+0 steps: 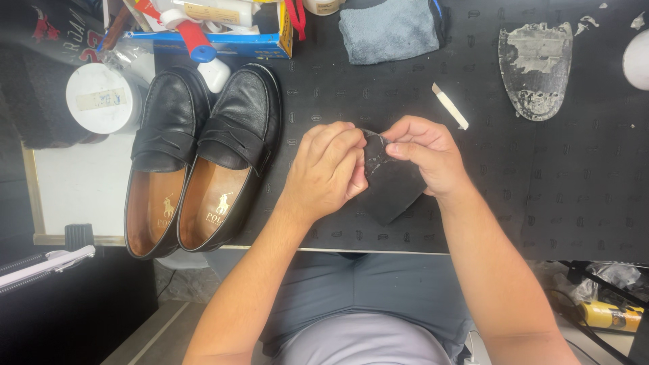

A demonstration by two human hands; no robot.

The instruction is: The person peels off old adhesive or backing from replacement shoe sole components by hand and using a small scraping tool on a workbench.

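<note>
Both my hands hold a flat black sole-shaped piece (pixel 391 184) over a black work mat (pixel 541 176). My left hand (pixel 328 169) pinches its upper left edge, where a whitish film shows. My right hand (pixel 422 152) grips the top right edge with thumb and fingers. A pair of black leather loafers (pixel 203 155) with tan lining stands side by side just left of my left hand.
A small white-handled blade (pixel 449 106) lies on the mat beyond my right hand. A grey sole piece with flaking white residue (pixel 535 67) sits at the far right. A grey cloth (pixel 389 28), a blue box of supplies (pixel 223 27) and a white round tub (pixel 101 98) lie at the back.
</note>
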